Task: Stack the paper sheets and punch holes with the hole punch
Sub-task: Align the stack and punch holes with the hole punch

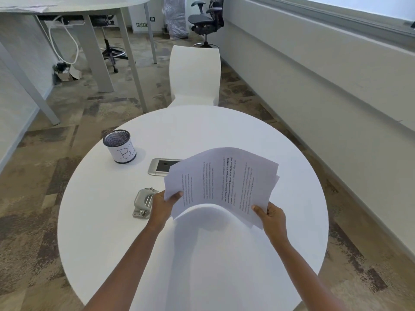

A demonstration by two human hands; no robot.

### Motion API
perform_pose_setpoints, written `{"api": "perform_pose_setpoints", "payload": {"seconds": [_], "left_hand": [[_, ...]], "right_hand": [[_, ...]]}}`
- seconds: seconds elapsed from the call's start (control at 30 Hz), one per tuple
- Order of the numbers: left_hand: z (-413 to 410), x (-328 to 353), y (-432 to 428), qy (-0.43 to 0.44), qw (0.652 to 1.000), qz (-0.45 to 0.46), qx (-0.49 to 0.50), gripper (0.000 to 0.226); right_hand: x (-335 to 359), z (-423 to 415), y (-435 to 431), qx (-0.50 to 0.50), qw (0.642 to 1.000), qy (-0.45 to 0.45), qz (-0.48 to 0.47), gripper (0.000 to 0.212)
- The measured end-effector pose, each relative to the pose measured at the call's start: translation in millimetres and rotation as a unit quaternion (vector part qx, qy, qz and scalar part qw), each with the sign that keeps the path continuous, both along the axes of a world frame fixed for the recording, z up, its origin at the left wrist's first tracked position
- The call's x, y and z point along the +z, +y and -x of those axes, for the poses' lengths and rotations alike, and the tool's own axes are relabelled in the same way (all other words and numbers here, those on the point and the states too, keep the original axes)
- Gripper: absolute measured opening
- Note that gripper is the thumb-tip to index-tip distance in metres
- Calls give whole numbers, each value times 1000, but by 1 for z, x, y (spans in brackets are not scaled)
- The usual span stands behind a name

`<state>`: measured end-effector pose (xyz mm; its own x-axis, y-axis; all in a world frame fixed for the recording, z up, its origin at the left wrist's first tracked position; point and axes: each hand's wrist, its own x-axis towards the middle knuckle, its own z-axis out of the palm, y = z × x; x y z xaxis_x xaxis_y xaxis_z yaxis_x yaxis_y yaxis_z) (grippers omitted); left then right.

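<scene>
**Sheets held over the round table, punch not in hand**

- Person stood at the near edge of the round white table, both arms reaching in.
- Paper sheets were held up off the surface over the middle of the table, printed side up. The bundle bowed, its near edge arching upward. Corners on the right side fanned out, not squared.
- Left hand gripped the left near corner, thumb on top, fingers curled beneath.
- Right hand pinched the right near corner the same way, thumb on top.
- Hole punch, grey metal, lay flat on the table just beside the left hand, toward the left edge. Whether the hand touched it, could not tell.
- Mesh pen cup with a handwritten paper label stood toward the far left edge.
- Grey socket panel sat in the table's middle, partly under the sheets.
- White chair stood at the far edge.
</scene>
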<state>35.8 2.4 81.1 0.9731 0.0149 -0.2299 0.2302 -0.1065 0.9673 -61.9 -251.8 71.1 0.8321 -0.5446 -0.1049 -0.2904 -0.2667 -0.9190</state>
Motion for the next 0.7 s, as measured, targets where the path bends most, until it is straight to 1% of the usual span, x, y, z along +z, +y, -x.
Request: {"api": "perform_pose_setpoints", "payload": {"seconds": [0.07, 0.13, 0.23, 0.4, 0.57, 0.7], "left_hand": [[-1, 1, -1, -5, 1000, 7, -3, 16], [0, -2, -1, 5, 1000, 17, -18, 24], [1, -5, -2, 21, 999, 30, -29, 31], [1, -6, -4, 16, 999, 43, -9, 31], [2, -13, -3, 33, 997, 62, -17, 33], [1, -15, -4, 23, 998, 64, 10, 30]], "right_hand": [[0, 1, 0, -4, 1000, 2, -2, 20], [-1, 2, 1, 8, 1000, 18, -11, 13], [-3, 5, 2, 12, 999, 30, -36, 15], [-5, 5, -1, -23, 998, 7, -60, 11], [-9, 6, -3, -3, 998, 11, -69, 12], [-13, 5, -1, -16, 997, -10, -74, 13]]}}
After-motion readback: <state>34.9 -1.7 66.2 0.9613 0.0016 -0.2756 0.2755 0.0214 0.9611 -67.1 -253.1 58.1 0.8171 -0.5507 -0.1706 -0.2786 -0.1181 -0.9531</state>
